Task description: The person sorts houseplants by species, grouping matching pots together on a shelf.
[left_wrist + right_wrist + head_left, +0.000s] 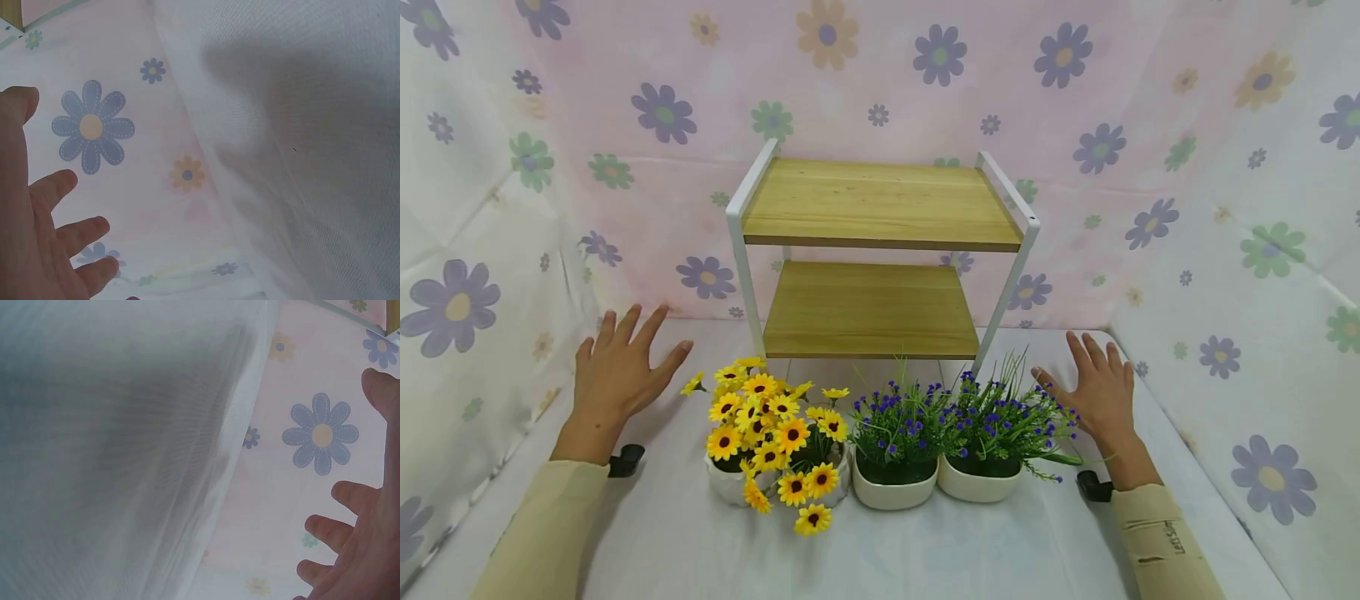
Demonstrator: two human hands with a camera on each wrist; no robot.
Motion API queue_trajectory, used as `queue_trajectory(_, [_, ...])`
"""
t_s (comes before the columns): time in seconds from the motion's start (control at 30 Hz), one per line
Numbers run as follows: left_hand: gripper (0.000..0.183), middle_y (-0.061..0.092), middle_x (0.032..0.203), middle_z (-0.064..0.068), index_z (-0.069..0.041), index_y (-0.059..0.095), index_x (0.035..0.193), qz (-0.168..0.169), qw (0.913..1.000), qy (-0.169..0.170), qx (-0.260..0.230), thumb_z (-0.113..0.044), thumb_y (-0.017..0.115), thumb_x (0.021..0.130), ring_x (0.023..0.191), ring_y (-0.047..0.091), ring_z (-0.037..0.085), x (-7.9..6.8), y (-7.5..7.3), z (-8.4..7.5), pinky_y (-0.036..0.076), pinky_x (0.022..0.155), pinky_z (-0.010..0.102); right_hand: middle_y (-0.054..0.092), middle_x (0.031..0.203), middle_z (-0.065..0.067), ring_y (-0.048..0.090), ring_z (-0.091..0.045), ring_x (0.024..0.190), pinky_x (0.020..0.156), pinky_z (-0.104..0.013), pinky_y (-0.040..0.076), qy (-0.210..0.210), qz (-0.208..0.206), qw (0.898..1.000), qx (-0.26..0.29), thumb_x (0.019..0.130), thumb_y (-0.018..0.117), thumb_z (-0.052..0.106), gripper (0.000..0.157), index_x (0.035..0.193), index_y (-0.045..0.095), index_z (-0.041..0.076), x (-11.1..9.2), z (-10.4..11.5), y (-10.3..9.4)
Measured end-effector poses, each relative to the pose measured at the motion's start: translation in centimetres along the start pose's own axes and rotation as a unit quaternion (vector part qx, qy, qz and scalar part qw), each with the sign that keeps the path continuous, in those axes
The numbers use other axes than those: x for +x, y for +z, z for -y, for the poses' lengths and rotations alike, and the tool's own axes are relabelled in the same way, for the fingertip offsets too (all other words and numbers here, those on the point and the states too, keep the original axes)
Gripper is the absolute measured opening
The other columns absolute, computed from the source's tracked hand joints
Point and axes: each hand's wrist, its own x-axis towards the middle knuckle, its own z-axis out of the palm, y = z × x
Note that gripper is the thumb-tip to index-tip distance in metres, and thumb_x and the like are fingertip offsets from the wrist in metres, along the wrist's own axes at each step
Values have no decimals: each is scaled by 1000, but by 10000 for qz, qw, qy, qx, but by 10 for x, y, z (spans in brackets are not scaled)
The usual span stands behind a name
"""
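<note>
My left hand (622,367), fingers spread, is over the left side of the white table, holding nothing. On the right, my right hand (1097,387) is likewise spread and holds nothing, its thumb close by the purple flowers in the head view. Between the hands stand potted artificial plants in a row. Yellow daisy-like flowers (760,417) fill white pots (730,483) at the left. Beside them are two purple-flowered plants, one in a cream oval pot (895,495) and the other in a matching pot (981,485) to its right.
Behind the plants stands a two-tier rack with a wooden upper shelf (880,204), a wooden lower shelf (871,308) and white metal side frames (751,187). Flower-printed cloth (880,83) hangs at the back and both sides. Black wrist mounts sit under both wrists.
</note>
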Motion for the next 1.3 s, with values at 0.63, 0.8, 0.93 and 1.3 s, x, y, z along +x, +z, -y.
queue_trajectory(0.63, [63,47,156,30,-5,54,152,-707,9966,315,-279,-45,64,103,146,37,56,2,-3,-9,32,113,76,54,148,-34,44,-58,139,112,-77,31,-649,-917,9935,181,90,77,55,86,150,55,-3,-2,1,0])
queue_trajectory(0.8, [62,51,153,29,-5,56,151,-739,9944,416,-623,-44,65,104,141,44,55,3,-5,-12,34,111,74,57,143,-34,51,-54,132,111,-69,37,-836,-1030,9904,399,90,80,48,81,147,57,-6,-3,4,-2])
queue_trajectory(0.93, [62,53,152,27,-6,55,152,-666,9921,443,-965,-46,63,105,136,47,54,1,-7,-16,36,109,72,56,144,-35,50,-56,132,109,-71,39,-811,-882,9916,488,91,81,43,79,148,56,-7,-2,4,-1])
queue_trajectory(1.3, [59,57,149,25,-10,55,153,-330,9844,611,-1617,-45,62,107,137,49,52,0,-23,-38,37,108,73,56,138,-33,52,-55,125,104,-72,41,-674,-434,9950,602,95,81,32,69,146,55,-5,-13,12,-10])
